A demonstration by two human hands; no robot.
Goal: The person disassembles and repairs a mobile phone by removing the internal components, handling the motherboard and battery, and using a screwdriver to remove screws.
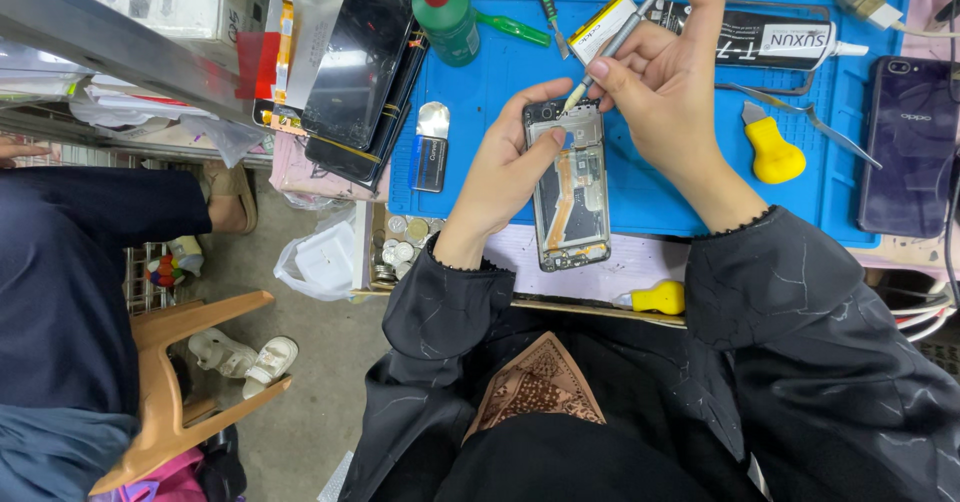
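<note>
The left hand (505, 167) is gripping the opened phone (570, 187) lying on the blue mat (640, 182). The right hand (665, 87) is pinching a screwdriver (625, 32) over the phone's top. A green bottle (445, 17) with a red cap is standing on the mat's far left corner.

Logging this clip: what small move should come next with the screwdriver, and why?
Probably press straight down and turn. The right hand holds the screwdriver with its tip at the top of the opened phone, which the left hand steadies on the blue mat.
</note>
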